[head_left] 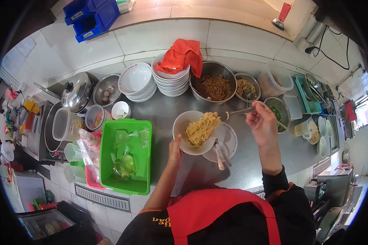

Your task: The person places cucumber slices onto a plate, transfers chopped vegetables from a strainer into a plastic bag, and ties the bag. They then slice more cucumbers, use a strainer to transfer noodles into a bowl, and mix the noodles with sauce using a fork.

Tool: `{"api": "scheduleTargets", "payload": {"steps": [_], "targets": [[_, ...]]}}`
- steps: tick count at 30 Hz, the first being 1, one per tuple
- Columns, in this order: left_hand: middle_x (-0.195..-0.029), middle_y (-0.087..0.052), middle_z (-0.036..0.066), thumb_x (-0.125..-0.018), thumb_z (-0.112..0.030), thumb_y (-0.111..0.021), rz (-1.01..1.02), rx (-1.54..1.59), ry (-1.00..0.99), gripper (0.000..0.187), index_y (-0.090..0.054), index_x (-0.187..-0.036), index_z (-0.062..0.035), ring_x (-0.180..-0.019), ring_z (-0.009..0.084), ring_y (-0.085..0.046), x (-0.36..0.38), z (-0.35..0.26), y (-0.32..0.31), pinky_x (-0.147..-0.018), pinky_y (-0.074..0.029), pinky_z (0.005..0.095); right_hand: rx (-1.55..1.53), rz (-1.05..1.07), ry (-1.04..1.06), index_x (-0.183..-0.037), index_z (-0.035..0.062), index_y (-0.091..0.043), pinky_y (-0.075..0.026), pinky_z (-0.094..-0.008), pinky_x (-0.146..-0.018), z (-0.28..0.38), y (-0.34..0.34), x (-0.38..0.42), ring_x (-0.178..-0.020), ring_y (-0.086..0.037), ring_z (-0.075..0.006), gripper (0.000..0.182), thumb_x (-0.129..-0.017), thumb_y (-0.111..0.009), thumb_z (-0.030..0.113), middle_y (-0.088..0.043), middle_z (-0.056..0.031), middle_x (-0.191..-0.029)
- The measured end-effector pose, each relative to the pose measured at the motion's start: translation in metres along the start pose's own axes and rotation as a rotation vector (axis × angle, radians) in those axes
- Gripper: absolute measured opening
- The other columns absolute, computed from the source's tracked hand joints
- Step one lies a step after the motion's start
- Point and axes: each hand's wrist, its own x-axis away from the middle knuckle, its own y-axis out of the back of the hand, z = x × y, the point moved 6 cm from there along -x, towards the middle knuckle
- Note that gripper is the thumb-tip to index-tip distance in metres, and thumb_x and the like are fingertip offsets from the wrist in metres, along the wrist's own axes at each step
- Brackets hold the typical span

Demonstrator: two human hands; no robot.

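The bowl of noodles (194, 132) sits near the middle of the steel surface (167, 112), steadied at its near rim by the left hand (176, 151), just beside a saucer (230, 141) (two spoons lie on it). The right hand (262, 122) grips a utensil (238, 112) over the bowl's far edge. Farther off stand a green basket (126, 155) at left, stacked bowls under an orange cloth (182, 57), and a pot of minced topping (214, 86).

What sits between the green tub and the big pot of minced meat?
In the head view, the bowl of noodles sits between the green tub and the meat pot.
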Motion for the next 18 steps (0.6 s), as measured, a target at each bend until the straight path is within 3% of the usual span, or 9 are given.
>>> {"api": "scheduleTargets", "payload": {"steps": [3,6,13,16,18], "targets": [[-0.097,-0.056,0.012,-0.082,-0.040,-0.052,-0.106,-0.054,-0.026,0.054,-0.047,-0.112,0.0040,-0.087,0.0173,-0.055,-0.003,-0.005,0.004,-0.071,-0.044,0.0289,-0.024,0.014,0.036,-0.091,0.0035,-0.056,-0.054,-0.0254,-0.055,0.020,-0.002,0.001,-0.059,-0.062,-0.0147,0.013,-0.087,-0.050,0.014,-0.061,-0.0090,-0.069],[-0.111,-0.053,0.015,-0.085,-0.036,-0.048,-0.101,-0.113,-0.032,0.055,-0.041,-0.118,0.0074,-0.100,0.0228,-0.053,-0.001,-0.012,0.007,-0.088,-0.040,0.0342,-0.043,-0.004,0.062,-0.091,0.0035,-0.057,-0.054,-0.0251,-0.055,0.030,0.006,0.002,-0.059,-0.062,-0.0141,0.014,-0.088,-0.049,0.014,-0.062,-0.0095,-0.070],[-0.102,-0.056,0.015,-0.084,-0.037,-0.050,-0.133,-0.249,-0.123,0.052,-0.048,-0.111,0.0076,-0.094,0.0206,-0.053,0.012,-0.035,0.007,-0.083,-0.040,0.0318,0.061,-0.153,0.144,-0.092,0.0033,-0.056,-0.052,-0.0235,-0.054,0.017,0.068,0.003,-0.057,-0.060,-0.0128,0.013,-0.088,-0.049,0.014,-0.060,-0.0068,-0.069],[-0.092,-0.059,0.013,-0.083,-0.033,-0.052,-0.155,-0.323,-0.162,0.043,-0.053,-0.103,0.0051,-0.083,0.0170,-0.054,0.014,-0.041,0.005,-0.075,-0.041,0.0290,0.224,-0.223,0.213,-0.092,0.0028,-0.054,-0.051,-0.0229,-0.054,-0.003,0.094,0.005,-0.059,-0.061,-0.0129,0.013,-0.089,-0.048,0.014,-0.058,-0.0062,-0.069],[-0.089,-0.060,0.013,-0.083,-0.032,-0.053,-0.172,-0.429,-0.183,0.040,-0.055,-0.100,0.0048,-0.080,0.0169,-0.054,0.014,-0.042,0.004,-0.073,-0.042,0.0289,0.498,-0.229,0.257,-0.091,0.0026,-0.055,-0.051,-0.0230,-0.055,-0.014,0.099,0.008,-0.060,-0.061,-0.0127,0.014,-0.090,-0.047,0.014,-0.058,-0.0060,-0.070]]}}
